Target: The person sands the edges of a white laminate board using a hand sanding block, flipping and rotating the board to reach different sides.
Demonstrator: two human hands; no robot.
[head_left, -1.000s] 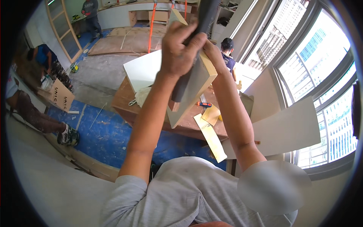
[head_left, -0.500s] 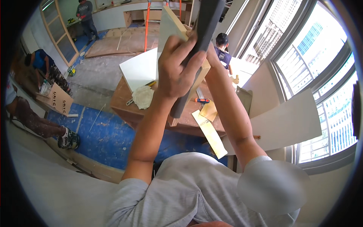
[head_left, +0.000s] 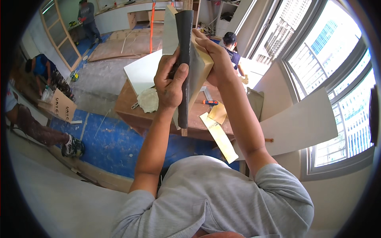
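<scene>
My left hand [head_left: 170, 81] is closed round a long sanding block [head_left: 185, 67], a wooden stick with a dark grey sheet on it. Bare wood shows at both its ends. The thumb presses along the near side. Held nearly upright, the block lies against a pale board [head_left: 203, 65] with a raw wood edge. My right hand [head_left: 219, 59] grips this board from the right, its fingers reaching over the far part. Part of the board is hidden behind the block and the left hand.
Below stands a brown-covered worktable [head_left: 129, 105] with a white panel [head_left: 143, 71], a crumpled pale cloth [head_left: 148, 100], an orange-handled tool [head_left: 210, 102] and yellow sandpaper strips [head_left: 218, 137]. A curved white sheet [head_left: 297, 127] leans by the window. Several other people work around the room.
The sanding block has shifted left and down along the board and stands more upright. My left hand has moved left and lower; more of my right hand shows.
</scene>
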